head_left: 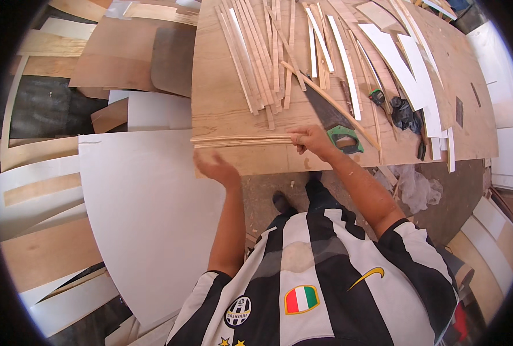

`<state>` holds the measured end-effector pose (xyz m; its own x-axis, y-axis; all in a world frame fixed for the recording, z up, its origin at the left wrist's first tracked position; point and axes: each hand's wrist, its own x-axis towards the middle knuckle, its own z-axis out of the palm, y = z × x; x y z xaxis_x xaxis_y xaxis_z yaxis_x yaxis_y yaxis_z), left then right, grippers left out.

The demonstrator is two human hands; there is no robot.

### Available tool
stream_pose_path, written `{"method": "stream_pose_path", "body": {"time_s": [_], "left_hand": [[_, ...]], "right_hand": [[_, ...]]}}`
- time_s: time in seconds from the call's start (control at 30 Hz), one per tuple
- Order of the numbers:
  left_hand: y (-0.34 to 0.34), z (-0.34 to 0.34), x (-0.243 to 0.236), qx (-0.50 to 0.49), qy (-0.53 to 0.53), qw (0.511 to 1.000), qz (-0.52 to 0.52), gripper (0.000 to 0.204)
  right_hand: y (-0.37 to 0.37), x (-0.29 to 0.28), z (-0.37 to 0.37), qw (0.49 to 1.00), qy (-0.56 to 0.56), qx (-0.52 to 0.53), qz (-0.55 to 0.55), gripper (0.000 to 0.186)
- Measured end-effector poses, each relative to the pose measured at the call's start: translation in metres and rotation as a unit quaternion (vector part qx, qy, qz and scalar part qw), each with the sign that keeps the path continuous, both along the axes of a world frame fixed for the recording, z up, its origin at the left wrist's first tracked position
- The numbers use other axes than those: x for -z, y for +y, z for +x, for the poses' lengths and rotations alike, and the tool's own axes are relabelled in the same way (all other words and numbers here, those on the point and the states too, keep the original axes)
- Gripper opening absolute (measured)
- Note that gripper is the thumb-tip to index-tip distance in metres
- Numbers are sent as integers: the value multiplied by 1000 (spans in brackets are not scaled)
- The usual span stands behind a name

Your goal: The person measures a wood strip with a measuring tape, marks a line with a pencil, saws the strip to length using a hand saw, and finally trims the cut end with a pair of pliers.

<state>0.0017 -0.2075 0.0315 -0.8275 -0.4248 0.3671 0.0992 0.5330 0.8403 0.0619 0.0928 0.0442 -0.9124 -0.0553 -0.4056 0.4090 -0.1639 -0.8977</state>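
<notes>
A small bundle of thin wooden strips (242,140) lies crosswise near the table's front edge. My right hand (313,141) is closed around its right end, thumb and fingers pinching the strips. At the left end, just on the near side of the bundle, my left hand (216,169) is open with its fingers stretched out; whether it touches the strips I cannot tell. A handsaw with a green handle (349,140) rests beside my right hand, its blade partly under a longer wooden strip (337,109).
Many loose wooden strips (251,57) and white strips (344,63) cover the plywood table's (470,130) far side. To the right lie a tape measure (376,97), black plastic (405,117) and wide white boards (390,63). A large white panel (147,219) and stacked sheets stand left.
</notes>
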Motion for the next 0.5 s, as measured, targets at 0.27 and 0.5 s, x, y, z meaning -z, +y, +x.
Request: {"method": "stream_pose_path", "body": {"time_s": [0.27, 0.5], "left_hand": [[70, -1, 20, 464, -9, 779, -422, 65], [96, -12, 76, 518, -31, 743, -423, 49]], "right_hand": [[2, 36, -17, 992, -115, -38, -46, 32], [30, 109, -38, 962, -256, -19, -89, 18]]}}
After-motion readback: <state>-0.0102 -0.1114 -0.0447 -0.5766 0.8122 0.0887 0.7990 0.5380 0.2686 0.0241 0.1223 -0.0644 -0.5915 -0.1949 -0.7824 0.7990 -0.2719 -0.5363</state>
